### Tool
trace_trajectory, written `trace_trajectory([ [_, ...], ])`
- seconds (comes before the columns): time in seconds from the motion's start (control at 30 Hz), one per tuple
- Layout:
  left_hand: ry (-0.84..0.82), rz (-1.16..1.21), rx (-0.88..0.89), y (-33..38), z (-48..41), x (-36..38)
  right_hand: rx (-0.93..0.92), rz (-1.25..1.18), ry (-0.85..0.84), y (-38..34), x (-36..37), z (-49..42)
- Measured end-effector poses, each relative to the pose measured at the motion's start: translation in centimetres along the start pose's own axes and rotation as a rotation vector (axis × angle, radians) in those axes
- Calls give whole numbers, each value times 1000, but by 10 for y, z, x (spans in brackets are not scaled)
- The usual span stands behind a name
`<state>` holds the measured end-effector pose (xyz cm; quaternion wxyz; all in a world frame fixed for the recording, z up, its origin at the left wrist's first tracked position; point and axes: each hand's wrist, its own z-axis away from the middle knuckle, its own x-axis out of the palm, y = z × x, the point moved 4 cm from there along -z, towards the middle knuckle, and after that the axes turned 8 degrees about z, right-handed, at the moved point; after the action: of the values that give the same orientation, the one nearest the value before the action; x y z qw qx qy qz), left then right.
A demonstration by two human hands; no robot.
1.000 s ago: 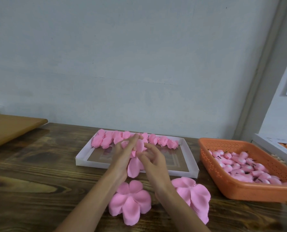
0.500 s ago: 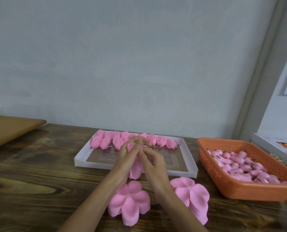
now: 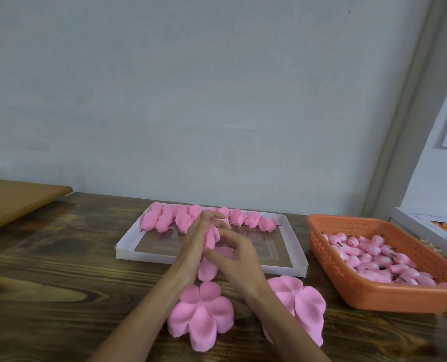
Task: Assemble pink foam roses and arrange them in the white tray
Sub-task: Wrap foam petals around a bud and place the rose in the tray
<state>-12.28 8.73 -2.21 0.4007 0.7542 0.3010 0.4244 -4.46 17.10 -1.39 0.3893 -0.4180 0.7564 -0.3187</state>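
tray (image 3: 128, 250): 1. basket (image 3: 373, 296): 1. finished roses (image 3: 162, 220) in tray: one row, roughly 10, overlap blocks an exact count. part-made rose (image 3: 212, 235): 1. flat petal pieces on table: 2 showing, centre piece (image 3: 201, 314) and right piece (image 3: 300, 307); the right looks stacked, layers uncountable. buds (image 3: 368, 259) in basket: dozens, too piled to count. hands: 2, left hand (image 3: 193, 246), right hand (image 3: 236, 259).

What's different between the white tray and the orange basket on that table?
The white tray is shallow with plain solid walls; the orange basket is deeper, with perforated walls. The tray holds a neat row of pink roses along its far edge, its floor mostly bare; the basket holds a loose heap of small pink buds. Both are rectangular and sit on the wooden table.
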Motion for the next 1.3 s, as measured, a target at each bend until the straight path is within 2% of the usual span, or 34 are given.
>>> trace_trajectory([
  [0.2,-18,37,-45,-8,-1,1,-21,29,95,1,-6,0],
  [0.37,14,-60,-118,-9,-12,-14,74,-76,169,7,-15,-3],
  [0.6,31,14,-168,-17,-19,-35,130,-260,233,8,-26,-5],
  [0.7,29,93,-187,-20,-17,-34,134,-258,214,8,-25,-6],
  [0.83,148,200,-126,-15,-18,-35,102,-199,156,8,-24,-7],
  [0.97,210,168,-65,-12,-16,-38,56,-107,118,9,-21,-8],
  [1.3,140,208,15,-6,-14,-33,15,-42,75,6,-22,-8],
])
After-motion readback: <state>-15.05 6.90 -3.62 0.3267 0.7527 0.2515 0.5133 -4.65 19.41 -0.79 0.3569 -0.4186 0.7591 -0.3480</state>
